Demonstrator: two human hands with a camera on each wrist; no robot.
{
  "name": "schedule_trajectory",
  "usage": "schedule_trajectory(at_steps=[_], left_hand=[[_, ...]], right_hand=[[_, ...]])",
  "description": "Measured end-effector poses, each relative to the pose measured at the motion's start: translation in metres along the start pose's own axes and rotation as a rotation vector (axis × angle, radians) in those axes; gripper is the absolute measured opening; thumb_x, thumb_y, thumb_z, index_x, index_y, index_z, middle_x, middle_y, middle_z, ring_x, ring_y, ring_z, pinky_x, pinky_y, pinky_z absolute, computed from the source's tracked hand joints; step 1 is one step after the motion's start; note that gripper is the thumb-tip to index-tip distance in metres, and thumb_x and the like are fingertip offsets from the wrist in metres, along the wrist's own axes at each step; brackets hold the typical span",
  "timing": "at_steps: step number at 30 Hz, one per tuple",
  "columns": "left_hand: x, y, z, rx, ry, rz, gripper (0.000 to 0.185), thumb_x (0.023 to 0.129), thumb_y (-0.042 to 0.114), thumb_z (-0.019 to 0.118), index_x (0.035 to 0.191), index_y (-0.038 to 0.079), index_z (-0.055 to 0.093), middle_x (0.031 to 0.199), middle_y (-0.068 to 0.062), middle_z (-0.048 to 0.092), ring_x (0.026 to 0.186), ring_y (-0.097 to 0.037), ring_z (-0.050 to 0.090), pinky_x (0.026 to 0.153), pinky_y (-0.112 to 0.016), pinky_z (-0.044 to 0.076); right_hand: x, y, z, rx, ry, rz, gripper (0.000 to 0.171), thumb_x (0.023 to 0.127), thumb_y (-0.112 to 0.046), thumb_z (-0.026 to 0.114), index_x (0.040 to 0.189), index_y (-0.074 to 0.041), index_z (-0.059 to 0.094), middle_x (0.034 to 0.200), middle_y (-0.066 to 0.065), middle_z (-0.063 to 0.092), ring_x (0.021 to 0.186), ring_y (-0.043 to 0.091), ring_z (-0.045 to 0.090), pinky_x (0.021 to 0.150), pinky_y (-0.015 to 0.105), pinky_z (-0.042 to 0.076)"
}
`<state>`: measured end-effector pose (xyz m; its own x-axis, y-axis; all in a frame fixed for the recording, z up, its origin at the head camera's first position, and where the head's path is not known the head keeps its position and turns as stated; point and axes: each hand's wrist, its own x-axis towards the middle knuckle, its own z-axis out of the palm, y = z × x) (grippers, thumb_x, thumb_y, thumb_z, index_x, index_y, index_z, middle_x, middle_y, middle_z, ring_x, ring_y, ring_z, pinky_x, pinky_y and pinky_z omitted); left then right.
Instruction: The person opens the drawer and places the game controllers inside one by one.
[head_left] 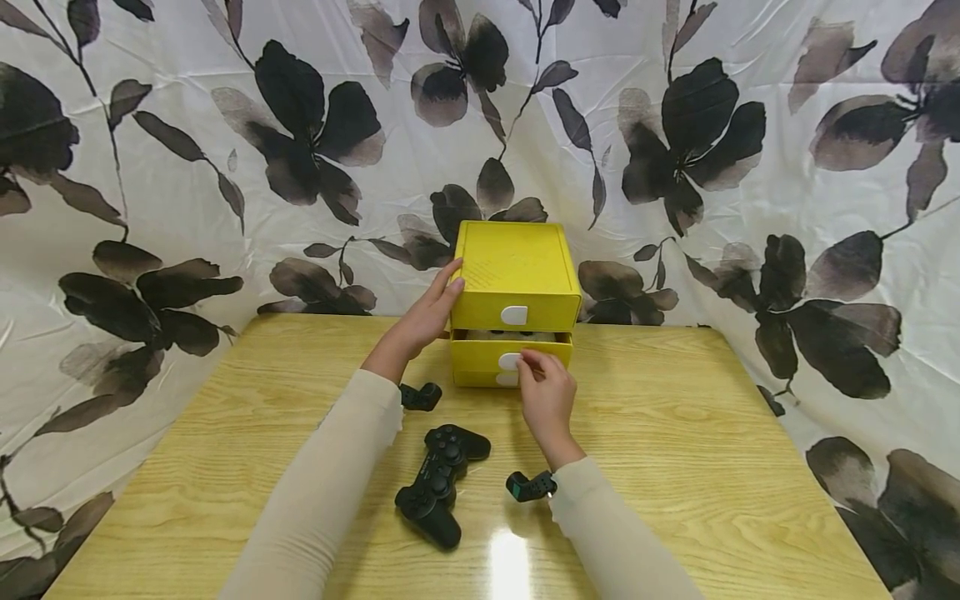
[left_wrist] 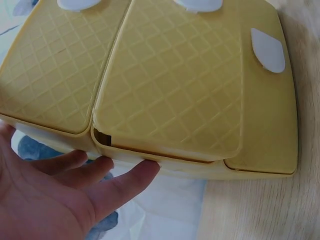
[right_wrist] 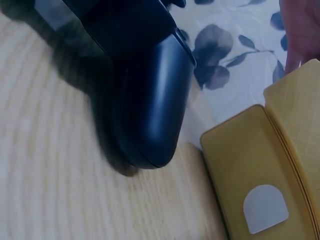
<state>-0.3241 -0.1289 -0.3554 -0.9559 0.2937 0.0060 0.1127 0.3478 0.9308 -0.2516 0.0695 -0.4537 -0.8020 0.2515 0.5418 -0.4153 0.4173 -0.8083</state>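
A small yellow drawer box (head_left: 517, 254) stands at the back of the table. Its middle drawer (head_left: 474, 357) is pulled out part way, with a gap along the top that shows something pale and dark inside. My right hand (head_left: 549, 398) pinches the white tab (head_left: 508, 361) on that drawer's front. Against the box's left side rests my left hand (head_left: 426, 315), its fingers extended along the edge. In the left wrist view the drawer front (left_wrist: 170, 75) juts out past its neighbours, and the left fingers (left_wrist: 127, 185) touch the box's side.
In front of the box, between the forearms, a black game controller (head_left: 442, 479) lies on the wooden table (head_left: 660, 433). Small black wrist cameras (head_left: 531, 486) are worn at both wrists. Behind the table hangs a white cloth (head_left: 525, 175) with dark flowers.
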Motion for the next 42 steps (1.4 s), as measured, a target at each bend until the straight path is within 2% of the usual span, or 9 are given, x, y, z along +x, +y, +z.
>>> schedule_trajectory(at_steps=[7, 17, 26, 35, 42], left_hand=[[-0.001, -0.002, 0.001, 0.026, 0.019, 0.019, 0.058, 0.096, 0.067, 0.027, 0.150, 0.052, 0.011, 0.164, 0.003, 0.007, 0.144, -0.040, 0.028, 0.095, -0.067, 0.044], [-0.002, -0.003, 0.003, 0.151, 0.088, 0.024, 0.057, 0.096, 0.068, 0.023, 0.150, 0.053, 0.012, 0.164, 0.003, 0.014, 0.139, -0.040, 0.036, 0.086, -0.058, 0.054], [-0.003, -0.004, 0.003, 0.160, 0.097, 0.059, 0.062, 0.094, 0.070, 0.023, 0.151, 0.049, 0.015, 0.164, 0.003, 0.014, 0.140, -0.039, 0.036, 0.082, -0.056, 0.056], [-0.004, -0.004, 0.003, 0.132, 0.097, 0.037, 0.060, 0.094, 0.070, 0.024, 0.150, 0.052, 0.016, 0.163, 0.003, 0.015, 0.140, -0.039, 0.035, 0.086, -0.061, 0.052], [-0.003, -0.003, 0.003, 0.130, 0.096, 0.035, 0.060, 0.093, 0.071, 0.024, 0.149, 0.053, 0.016, 0.163, 0.002, 0.016, 0.139, -0.039, 0.037, 0.085, -0.059, 0.054]], right_hand=[[0.008, 0.002, 0.004, -0.023, 0.005, -0.013, 0.015, 0.088, -0.009, 0.071, 0.100, 0.000, 0.073, 0.096, 0.013, 0.070, 0.089, 0.026, 0.070, 0.077, 0.031, 0.059], [0.014, 0.004, 0.008, -0.047, 0.005, -0.001, 0.014, 0.088, -0.009, 0.071, 0.100, 0.000, 0.073, 0.095, 0.012, 0.069, 0.088, 0.025, 0.069, 0.078, 0.032, 0.059], [0.016, 0.006, 0.010, -0.059, -0.006, 0.016, 0.014, 0.090, -0.010, 0.069, 0.100, -0.001, 0.073, 0.096, 0.012, 0.069, 0.088, 0.025, 0.070, 0.078, 0.032, 0.059], [0.019, 0.007, 0.011, -0.063, 0.000, 0.019, 0.014, 0.089, -0.012, 0.070, 0.099, -0.002, 0.073, 0.095, 0.012, 0.069, 0.087, 0.026, 0.069, 0.077, 0.033, 0.059], [0.020, 0.008, 0.010, -0.045, -0.005, 0.021, 0.014, 0.090, -0.012, 0.070, 0.099, -0.003, 0.073, 0.095, 0.011, 0.069, 0.088, 0.025, 0.069, 0.077, 0.032, 0.059]])
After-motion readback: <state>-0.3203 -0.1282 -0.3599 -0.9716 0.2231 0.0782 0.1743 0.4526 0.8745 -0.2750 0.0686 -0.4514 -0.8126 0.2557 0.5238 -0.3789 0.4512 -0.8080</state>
